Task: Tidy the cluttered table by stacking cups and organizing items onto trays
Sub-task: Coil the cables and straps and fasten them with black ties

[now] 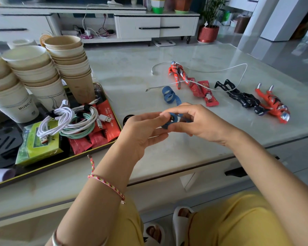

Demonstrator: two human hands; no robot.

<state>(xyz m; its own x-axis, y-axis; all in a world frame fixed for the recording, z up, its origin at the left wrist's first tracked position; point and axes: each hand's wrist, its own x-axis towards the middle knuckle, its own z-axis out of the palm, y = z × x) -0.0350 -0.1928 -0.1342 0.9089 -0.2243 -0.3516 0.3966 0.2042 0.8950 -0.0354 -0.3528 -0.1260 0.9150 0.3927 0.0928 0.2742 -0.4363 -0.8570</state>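
The left hand and the right hand are meeting over the near part of the table, and both are pinching the near end of the blue strap. The fingers of each hand are curling in on it, and the strap is making a small loop between them. It looks like the strap is being rolled up, though that is only a guess. The rest of the strap is lying on the table and running away from the person, a little to the left. Its far end is curling into two rings, and that end is pointing away from the hands. So the long way of the strap is going from near to far, not side to side. The tray is sitting to the left of the hands, holding the cups and the cables. The left hand is nearer to the tray, so it is likely the better one to carry the strap over. The toys are lying to the right — well apart from the tray.
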